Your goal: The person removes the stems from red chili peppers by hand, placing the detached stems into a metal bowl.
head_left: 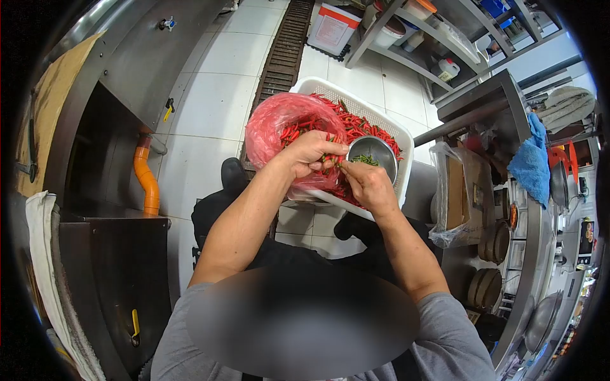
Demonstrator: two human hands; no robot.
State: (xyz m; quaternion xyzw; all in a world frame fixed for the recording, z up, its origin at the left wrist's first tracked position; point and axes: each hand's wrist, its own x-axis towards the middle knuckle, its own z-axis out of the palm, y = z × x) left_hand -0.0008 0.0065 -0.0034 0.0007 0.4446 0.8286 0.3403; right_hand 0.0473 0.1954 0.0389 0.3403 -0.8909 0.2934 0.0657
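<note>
My left hand [311, 152] is closed around several red chili peppers [329, 157], over the mouth of a pink-red plastic bag [262, 134]. My right hand [372, 187] meets it, thumb and fingertips pinched at the green stem end of a chili; the exact contact is too small to see clearly. Just beyond my right fingers sits a round metal bowl [385, 151] with green stems [364, 160] in it. Bag and bowl both rest in a white plastic basket [405, 136], where loose red chilies [363, 120] lie around them.
A drain grate [279, 60] runs along the white tiled floor. Steel cabinets with an orange pipe [146, 178] stand left. To the right are a plastic-wrapped cardboard box [454, 193] and a blue cloth [530, 162]. A white container [332, 30] and shelving lie ahead.
</note>
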